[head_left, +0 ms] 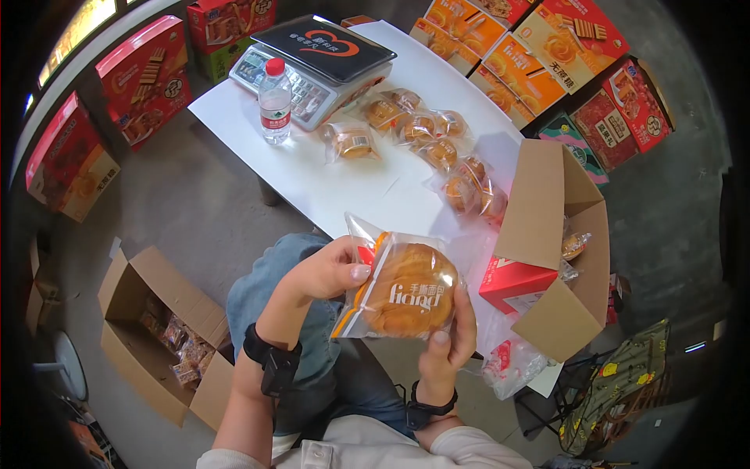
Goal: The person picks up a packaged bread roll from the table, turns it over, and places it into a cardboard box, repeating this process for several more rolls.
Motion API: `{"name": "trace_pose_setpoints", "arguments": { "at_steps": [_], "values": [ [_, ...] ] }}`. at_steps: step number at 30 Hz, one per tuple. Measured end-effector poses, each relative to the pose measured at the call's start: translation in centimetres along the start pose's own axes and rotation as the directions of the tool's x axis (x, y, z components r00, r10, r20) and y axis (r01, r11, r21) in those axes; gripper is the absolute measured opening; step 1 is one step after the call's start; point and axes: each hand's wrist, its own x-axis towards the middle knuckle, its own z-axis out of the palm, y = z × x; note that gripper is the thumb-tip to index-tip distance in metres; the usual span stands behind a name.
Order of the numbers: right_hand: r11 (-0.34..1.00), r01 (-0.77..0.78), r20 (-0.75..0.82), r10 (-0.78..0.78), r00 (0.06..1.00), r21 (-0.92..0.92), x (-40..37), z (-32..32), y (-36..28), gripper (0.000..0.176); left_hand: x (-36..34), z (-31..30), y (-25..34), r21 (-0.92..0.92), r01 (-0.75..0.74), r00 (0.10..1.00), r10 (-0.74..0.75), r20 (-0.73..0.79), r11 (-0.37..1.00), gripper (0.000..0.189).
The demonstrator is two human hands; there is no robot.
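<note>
Between my two hands is a packaged bread bun [412, 293] in a clear bag with an orange-and-white edge and white lettering. My left hand [332, 270] pinches the bag's left edge, thumb on the front. The fingers of my right hand [453, 332] close round the lower right side of the bag. Beyond it on the white table [336, 195], one wrapped bun [350, 142] lies by itself, and several more wrapped buns [439, 154] run in a loose row toward the right edge.
A scale [312, 70] and a red-capped water bottle [275, 105] stand at the table's far end. An open carton [539, 211] is at the right. On the floor at left sits another open carton [148, 367] holding small wrapped snacks. Gift boxes [144, 82] stand around.
</note>
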Motion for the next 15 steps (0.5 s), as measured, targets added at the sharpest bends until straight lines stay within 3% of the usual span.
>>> {"name": "trace_pose_setpoints", "arguments": {
  "at_steps": [2, 5, 6, 8, 9, 10, 11, 12, 13, 14, 15],
  "values": [
    [1.0, -0.009, 0.148, 0.007, 0.989, 0.012, -0.6, -0.8, 0.3, 0.066, -0.1, -0.1, 0.0, 0.007, -0.011, 1.0, 0.011, -0.005, 1.0, 0.051],
    [0.999, 0.05, 0.175, -0.049, 0.983, -0.004, 0.2, -0.7, 0.0, 0.057, -0.4, -0.7, -0.2, 0.026, -0.017, 1.0, 0.017, 0.024, 1.0, 0.049],
    [0.999, 0.053, 0.173, -0.052, 0.984, -0.005, 0.1, -0.3, -0.3, 0.057, -0.4, -0.3, 0.1, -0.005, -0.007, 1.0, 0.007, 0.01, 1.0, 0.046],
    [0.985, -0.046, 0.023, 0.043, 0.999, 0.166, -0.4, 1.0, -0.6, 0.063, -0.2, -0.1, 0.1, -0.037, 0.001, 1.0, -0.001, 0.001, 0.999, 0.042],
    [0.985, -0.042, 0.023, 0.039, 0.999, 0.165, -0.7, 0.6, -0.6, 0.063, 0.0, -0.3, -0.2, 0.064, 0.065, 0.998, -0.064, -0.028, 0.996, 0.04],
    [0.986, -0.133, 0.079, 0.125, 0.989, 0.1, -1.2, -0.2, -0.3, 0.064, 0.1, -0.4, -0.3, 0.162, 0.131, 0.99, -0.122, -0.066, 0.978, 0.039],
    [0.975, -0.219, 0.131, 0.214, 0.968, 0.029, -1.6, -1.0, 0.0, 0.065, 0.2, -0.1, 0.0, 0.163, 0.128, 0.991, -0.119, -0.067, 0.978, 0.039],
    [0.976, -0.217, 0.133, 0.211, 0.968, 0.029, -1.9, -1.9, 0.4, 0.065, 0.4, 0.5, 0.4, 0.303, 0.095, 0.995, -0.087, -0.038, 0.948, 0.043],
    [0.969, -0.229, 0.018, 0.229, 0.973, 0.088, -2.0, -2.9, 0.8, 0.063, 0.6, 1.0, 0.6, 0.435, 0.056, 0.998, -0.061, -0.004, 0.899, 0.047],
    [0.961, -0.234, -0.095, 0.249, 0.964, 0.146, -2.0, -4.0, 1.1, 0.061, 1.1, 0.9, 0.4, 0.433, 0.053, 0.998, -0.057, -0.003, 0.9, 0.047],
    [0.967, -0.185, -0.187, 0.217, 0.958, 0.174, -1.0, -4.7, 1.1, 0.062, 1.8, 0.7, 0.0, 0.35, 0.042, 0.988, -0.092, 0.125, 0.936, 0.045]
  ]
}}
